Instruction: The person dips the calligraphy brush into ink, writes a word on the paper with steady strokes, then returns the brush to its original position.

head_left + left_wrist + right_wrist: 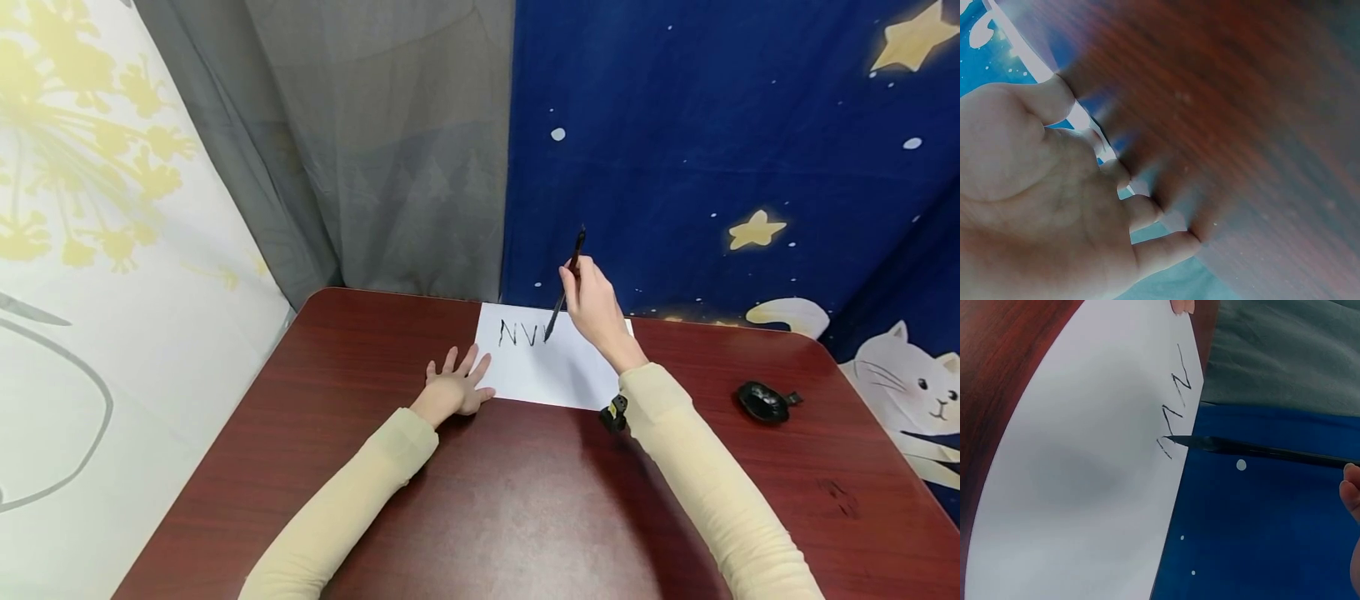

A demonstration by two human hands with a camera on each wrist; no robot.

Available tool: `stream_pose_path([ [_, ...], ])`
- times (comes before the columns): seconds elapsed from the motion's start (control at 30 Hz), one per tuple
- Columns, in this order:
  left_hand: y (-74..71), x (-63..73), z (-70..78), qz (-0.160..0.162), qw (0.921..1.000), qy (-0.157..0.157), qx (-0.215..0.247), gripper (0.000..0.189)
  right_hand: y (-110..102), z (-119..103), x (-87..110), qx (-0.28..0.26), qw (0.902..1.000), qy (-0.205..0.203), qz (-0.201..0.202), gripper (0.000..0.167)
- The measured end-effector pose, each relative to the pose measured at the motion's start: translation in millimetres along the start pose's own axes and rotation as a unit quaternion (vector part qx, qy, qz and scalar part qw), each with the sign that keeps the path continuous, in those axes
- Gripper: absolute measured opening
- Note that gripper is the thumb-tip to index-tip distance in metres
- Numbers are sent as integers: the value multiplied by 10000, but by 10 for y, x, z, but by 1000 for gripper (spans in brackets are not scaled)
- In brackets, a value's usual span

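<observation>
My right hand (594,304) pinches a dark ink brush (1260,450) partway up its handle, over a white sheet of paper (558,375). The slanted brush has its black tip at the paper's upper part, among the black strokes (517,334). These strokes read like an N, a V and a further slanting line. At the sheet's left edge, my left hand (456,388) rests with fingers spread, its fingertips on the paper's border. In the left wrist view its palm (1041,187) shows, and the fingertips touch down along the sheet's edge.
A small black dish (763,402) with a short handle sits on the right of the reddish-brown table (487,500). Dark marks (838,497) lie nearer the right edge. Grey (405,167) and starry blue curtains (645,167) hang right behind the table.
</observation>
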State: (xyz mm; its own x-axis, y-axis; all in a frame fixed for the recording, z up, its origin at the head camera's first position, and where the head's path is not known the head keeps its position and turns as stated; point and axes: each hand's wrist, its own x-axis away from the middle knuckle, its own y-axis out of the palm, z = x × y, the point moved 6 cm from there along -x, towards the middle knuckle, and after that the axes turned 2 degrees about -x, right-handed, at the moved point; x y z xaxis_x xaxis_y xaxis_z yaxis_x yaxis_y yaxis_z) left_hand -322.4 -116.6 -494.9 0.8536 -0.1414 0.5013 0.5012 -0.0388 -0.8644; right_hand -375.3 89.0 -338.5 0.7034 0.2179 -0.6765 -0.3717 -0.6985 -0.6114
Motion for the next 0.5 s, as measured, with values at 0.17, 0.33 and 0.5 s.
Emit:
stream_pose_path([
  [0.17, 5, -19, -4, -3, 10000, -13, -8, 66, -77, -8, -37, -39, 9998, -109, 180, 27],
  [0.33, 14, -34, -9, 26, 10000, 3, -2, 66, -111, 28, -46, 9, 9998, -97, 175, 27],
  [0.5, 7, -17, 1, 8, 10000, 16, 4, 66, -108, 77, -15, 13, 10000, -15, 91, 26],
])
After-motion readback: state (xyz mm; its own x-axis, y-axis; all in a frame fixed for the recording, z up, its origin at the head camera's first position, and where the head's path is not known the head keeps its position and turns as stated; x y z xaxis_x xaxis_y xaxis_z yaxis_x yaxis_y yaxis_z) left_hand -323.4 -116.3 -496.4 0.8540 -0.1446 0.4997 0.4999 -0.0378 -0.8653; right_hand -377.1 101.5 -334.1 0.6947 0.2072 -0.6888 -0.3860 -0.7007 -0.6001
